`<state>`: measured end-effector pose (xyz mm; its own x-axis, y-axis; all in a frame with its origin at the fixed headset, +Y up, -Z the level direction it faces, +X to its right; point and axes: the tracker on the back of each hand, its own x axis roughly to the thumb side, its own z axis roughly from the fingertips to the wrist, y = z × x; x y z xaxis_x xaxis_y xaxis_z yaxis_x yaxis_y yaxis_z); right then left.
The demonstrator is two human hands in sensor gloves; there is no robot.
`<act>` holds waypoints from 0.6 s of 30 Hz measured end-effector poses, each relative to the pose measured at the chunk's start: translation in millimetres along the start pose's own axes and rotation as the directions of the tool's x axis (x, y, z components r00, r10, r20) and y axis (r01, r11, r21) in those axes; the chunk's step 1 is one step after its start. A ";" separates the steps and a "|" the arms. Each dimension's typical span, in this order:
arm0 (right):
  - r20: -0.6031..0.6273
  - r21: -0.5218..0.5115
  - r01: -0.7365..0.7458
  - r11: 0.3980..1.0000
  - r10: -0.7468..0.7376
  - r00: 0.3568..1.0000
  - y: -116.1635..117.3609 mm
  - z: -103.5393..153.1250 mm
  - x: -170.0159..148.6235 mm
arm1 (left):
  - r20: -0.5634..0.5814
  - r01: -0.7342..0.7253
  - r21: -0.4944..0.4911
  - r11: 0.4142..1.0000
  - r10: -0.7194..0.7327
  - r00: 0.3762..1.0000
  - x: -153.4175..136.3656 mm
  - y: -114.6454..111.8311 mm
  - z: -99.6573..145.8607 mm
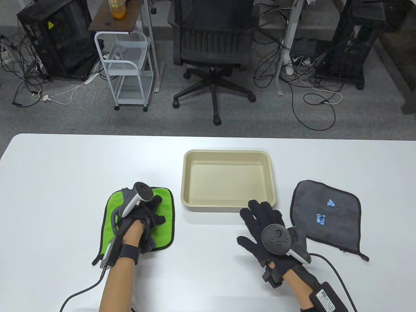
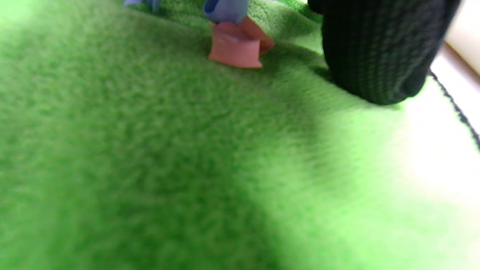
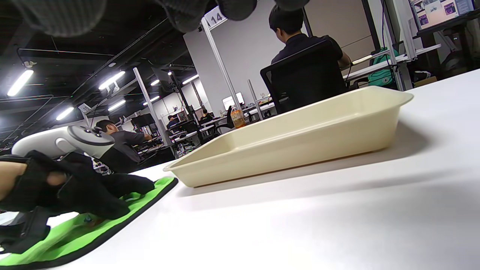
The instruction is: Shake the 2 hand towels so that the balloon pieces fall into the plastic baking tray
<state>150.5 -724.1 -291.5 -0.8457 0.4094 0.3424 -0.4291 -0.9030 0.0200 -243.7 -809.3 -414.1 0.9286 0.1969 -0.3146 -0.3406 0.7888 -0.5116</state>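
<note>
Both hands wear black knit sensor gloves; forearms bare. Left hand [image 1: 143,216]: white-and-grey tracker [image 1: 138,198] with dark round face, black wrist strap [image 1: 129,252], grey module at 7 o'clock of the wrist, black cable trailing off. Right hand [image 1: 265,224]: tracker [image 1: 282,242] with dark grey face, buttons, white handle; black box with white label [image 1: 328,297] on the forearm, cable attached.

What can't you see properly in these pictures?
- Balloon pieces on the green towel: the left hand covers them in the table view.
- The blue piece beside the pink piece: cut off by the left wrist view's top edge.
- Right hand fingers: only blurred tips show in the right wrist view.
- The tiny dark speck beside the blue pieces on the grey towel: too small to identify.
</note>
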 end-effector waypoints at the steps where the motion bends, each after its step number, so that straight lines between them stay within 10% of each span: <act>1: -0.001 -0.001 0.001 1.000 -0.001 1.000 -0.2 0.1 -0.2 | 0.002 0.004 -0.007 1.000 -0.004 1.000 0.1 -4.2 4.8; 18: -0.006 -0.009 0.015 1.000 -0.015 1.000 -2.2 1.5 -1.7 | 0.000 0.076 -0.106 0.992 -0.076 0.997 46.0 -69.1 73.7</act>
<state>153.4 -723.1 -290.7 -0.8410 0.4238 0.3364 -0.4447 -0.8955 0.0165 -166.6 -811.9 -334.3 0.9519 0.1359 -0.2748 -0.2827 0.7357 -0.6155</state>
